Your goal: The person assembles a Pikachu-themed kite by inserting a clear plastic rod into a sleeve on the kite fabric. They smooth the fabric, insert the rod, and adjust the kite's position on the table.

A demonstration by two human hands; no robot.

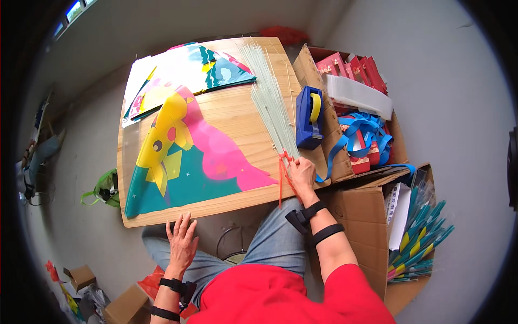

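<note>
A kite-like triangular printed sheet point(216, 162) in teal, pink and yellow lies flat on the wooden table point(237, 116). Its lower edge runs along the table's front. To its right stretches a long bundle of thin pale rods point(272, 102), with red string point(281, 175) at the near end. My right hand point(303, 175) is closed at that end, fingers curled round the rods beside the string; the fingertips are partly hidden. At the table's front edge, left of centre, my left hand point(182, 243) holds nothing, its fingers stretched and apart.
More folded printed sheets point(226, 73) lie at the table's far side. A blue tape dispenser point(309, 119) stands at the right edge. Beyond it, a cardboard box point(340, 154) holds red boxes and blue ribbon point(359, 132); a nearer carton point(359, 227) holds rolled teal bundles point(421, 243).
</note>
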